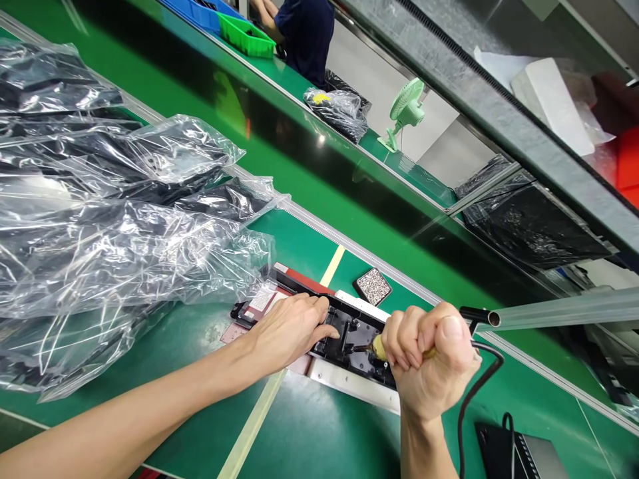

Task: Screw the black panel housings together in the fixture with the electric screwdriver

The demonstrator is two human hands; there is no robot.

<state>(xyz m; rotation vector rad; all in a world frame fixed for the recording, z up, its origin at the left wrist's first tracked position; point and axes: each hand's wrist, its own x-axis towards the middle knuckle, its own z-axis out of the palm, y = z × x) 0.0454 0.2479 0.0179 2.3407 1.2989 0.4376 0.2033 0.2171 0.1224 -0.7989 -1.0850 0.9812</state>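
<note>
A long black plastic housing (367, 361) lies open side up in a white holder (349, 384) on the green bench. My left hand (293, 326) holds the housing near its middle, fingers bent over the far side and thumb reaching across the inside. In my right fist is a corded tool with a yellow handle, which looks like a soldering iron (380, 347). Its dark tip points left, down into the housing by my left thumb; whether it touches the plastic I cannot tell. My right hand (433, 362) hides the housing's right end. A black cord (466, 406) hangs behind that hand.
Plastic-bagged black parts (120, 246) pile up on the left. A small speckled block (373, 287) sits beyond the holder. A metal tube (564, 309) juts in from the right. Across the green belt (309, 173) are a fan (407, 110), a green bin (245, 36) and a person (307, 40).
</note>
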